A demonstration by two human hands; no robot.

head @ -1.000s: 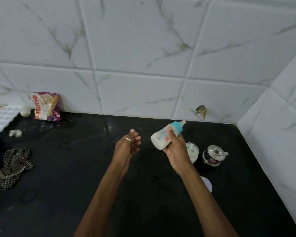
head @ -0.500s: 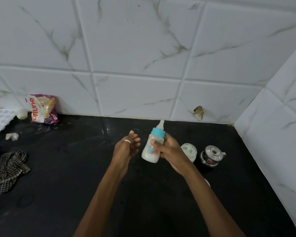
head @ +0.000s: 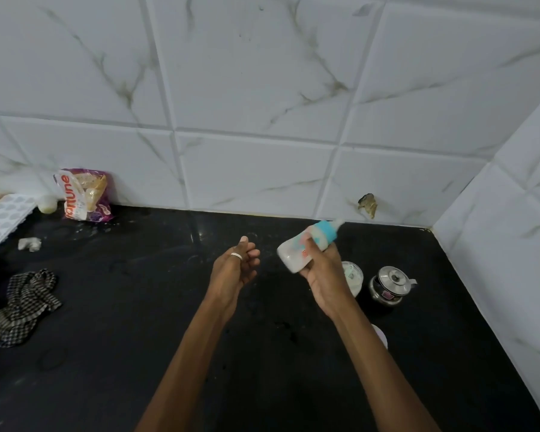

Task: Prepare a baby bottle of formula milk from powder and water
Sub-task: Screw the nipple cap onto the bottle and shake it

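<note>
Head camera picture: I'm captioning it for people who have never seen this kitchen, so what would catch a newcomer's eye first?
First the baby bottle with its blue collar, tilted with the teat up to the right, gripped in the right hand above the black counter. The left hand, with a ring, hangs loosely open beside it. Next the steel pot at right and the purple packet against the tiled wall at far left.

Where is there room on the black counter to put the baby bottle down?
The widest bare stretch of counter lies between the checked cloth and the left hand. It is crowded at the right, where a white container and a steel pot stand beside the right hand.
</note>
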